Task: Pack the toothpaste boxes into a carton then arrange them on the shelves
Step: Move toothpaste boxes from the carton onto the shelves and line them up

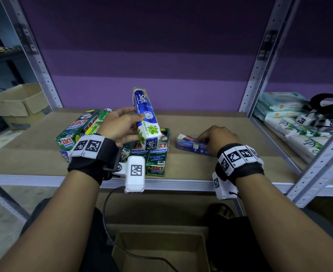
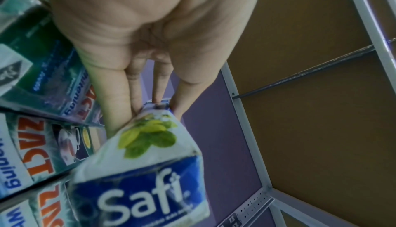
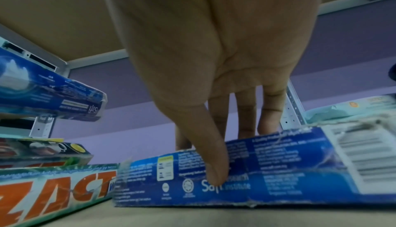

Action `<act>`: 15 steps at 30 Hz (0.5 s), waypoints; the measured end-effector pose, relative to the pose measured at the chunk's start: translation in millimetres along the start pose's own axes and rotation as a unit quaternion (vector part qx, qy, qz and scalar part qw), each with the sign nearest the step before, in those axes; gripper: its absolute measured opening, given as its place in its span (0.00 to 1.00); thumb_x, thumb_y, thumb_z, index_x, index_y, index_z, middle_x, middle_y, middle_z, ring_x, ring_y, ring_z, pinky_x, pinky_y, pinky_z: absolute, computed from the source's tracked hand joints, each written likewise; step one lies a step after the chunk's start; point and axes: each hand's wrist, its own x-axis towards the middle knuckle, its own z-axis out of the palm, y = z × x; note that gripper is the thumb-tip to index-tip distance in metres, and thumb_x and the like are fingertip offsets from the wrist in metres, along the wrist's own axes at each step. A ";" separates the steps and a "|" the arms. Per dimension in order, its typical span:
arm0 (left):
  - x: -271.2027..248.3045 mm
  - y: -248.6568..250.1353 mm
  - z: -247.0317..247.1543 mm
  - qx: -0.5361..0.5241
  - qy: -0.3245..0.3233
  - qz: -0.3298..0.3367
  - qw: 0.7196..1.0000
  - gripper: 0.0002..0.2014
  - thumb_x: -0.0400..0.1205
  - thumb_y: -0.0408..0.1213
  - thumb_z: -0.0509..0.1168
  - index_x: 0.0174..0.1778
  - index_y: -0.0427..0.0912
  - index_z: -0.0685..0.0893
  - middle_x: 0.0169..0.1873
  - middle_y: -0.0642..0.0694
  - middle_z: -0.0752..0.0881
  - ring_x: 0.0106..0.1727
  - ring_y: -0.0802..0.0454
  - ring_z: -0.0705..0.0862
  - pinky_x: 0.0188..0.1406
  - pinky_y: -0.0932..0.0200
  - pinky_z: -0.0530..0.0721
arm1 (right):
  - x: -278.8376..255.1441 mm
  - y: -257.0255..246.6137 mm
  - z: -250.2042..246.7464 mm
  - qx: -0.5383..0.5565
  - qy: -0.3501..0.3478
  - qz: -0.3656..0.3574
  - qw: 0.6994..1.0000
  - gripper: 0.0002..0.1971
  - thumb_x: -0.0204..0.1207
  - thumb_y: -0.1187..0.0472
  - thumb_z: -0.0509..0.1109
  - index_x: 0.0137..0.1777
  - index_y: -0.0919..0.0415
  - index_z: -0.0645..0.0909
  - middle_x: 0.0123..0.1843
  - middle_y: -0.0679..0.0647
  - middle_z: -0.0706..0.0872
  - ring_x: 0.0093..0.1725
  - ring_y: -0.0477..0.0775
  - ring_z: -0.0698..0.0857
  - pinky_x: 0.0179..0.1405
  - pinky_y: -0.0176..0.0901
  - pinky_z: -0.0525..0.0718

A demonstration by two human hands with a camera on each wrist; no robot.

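My left hand (image 1: pixel 131 125) grips a blue-and-white Safi toothpaste box (image 1: pixel 145 107) and holds it tilted in the air above a pile of green Zact boxes (image 1: pixel 155 158). In the left wrist view the fingertips (image 2: pixel 120 122) pinch the far end of this Safi box (image 2: pixel 141 171). To the right, a second blue Safi box (image 1: pixel 189 146) lies flat on the shelf board (image 1: pixel 201 169). My right hand (image 1: pixel 210 138) grips it. Its thumb (image 3: pixel 214 171) presses the near face of the box (image 3: pixel 278 171) and the fingers curl behind its far edge. An open carton (image 1: pixel 161 244) stands on the floor between my knees.
More Zact boxes (image 1: pixel 75 130) lie stacked at the left of the shelf. Another open carton (image 1: pixel 18 103) sits beyond the left upright. Wet-wipe packs (image 1: pixel 289 124) and a black-strapped bag (image 1: pixel 322 114) fill the neighbouring bay on the right. A cable (image 1: pixel 110 222) hangs from my left wrist over the carton.
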 end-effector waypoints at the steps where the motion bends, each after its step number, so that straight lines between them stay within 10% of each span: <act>1: -0.1 -0.2 -0.4 -0.001 0.000 -0.001 1.000 0.21 0.79 0.30 0.73 0.68 0.40 0.79 0.51 0.39 0.91 0.44 0.44 0.93 0.34 0.50 0.90 | 1.0 0.3 1.2 0.002 0.006 -0.009 1.000 0.24 0.76 0.65 0.66 0.62 0.34 0.85 0.65 0.50 0.85 0.62 0.58 0.83 0.63 0.51 0.82; 15: -3.5 -4.4 16.2 -0.045 -0.003 -0.024 0.999 0.22 0.80 0.26 0.71 0.69 0.39 0.76 0.48 0.37 0.90 0.37 0.45 0.92 0.32 0.47 0.91 | 54.1 2.2 -0.5 0.038 -0.039 -0.029 0.998 0.22 0.69 0.72 0.75 0.55 0.44 0.86 0.59 0.52 0.87 0.55 0.55 0.87 0.57 0.48 0.87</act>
